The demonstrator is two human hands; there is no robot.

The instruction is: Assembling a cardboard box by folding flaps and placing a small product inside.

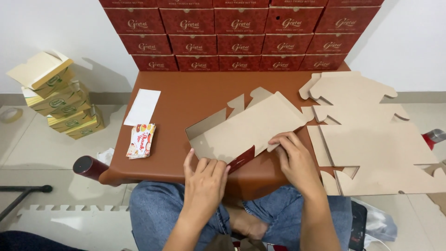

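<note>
A flat die-cut cardboard box blank [253, 126], brown inside and dark red outside, lies partly folded on the low brown table [186, 95]. Its left wall stands up. My left hand [206, 179] presses on the blank's near edge, where a red flap is turned up. My right hand [293, 155] pinches the blank's near right edge with its fingertips. Both hands rest at the table's front edge, above my knees in blue jeans.
A stack of unfolded cardboard blanks [371, 148] lies at the right, overhanging the table. Folded dark red boxes [239, 35] are stacked against the wall behind. Small printed cards [141, 140] and a white paper [142, 107] lie at the left. Yellow boxes [60, 100] are piled on the floor.
</note>
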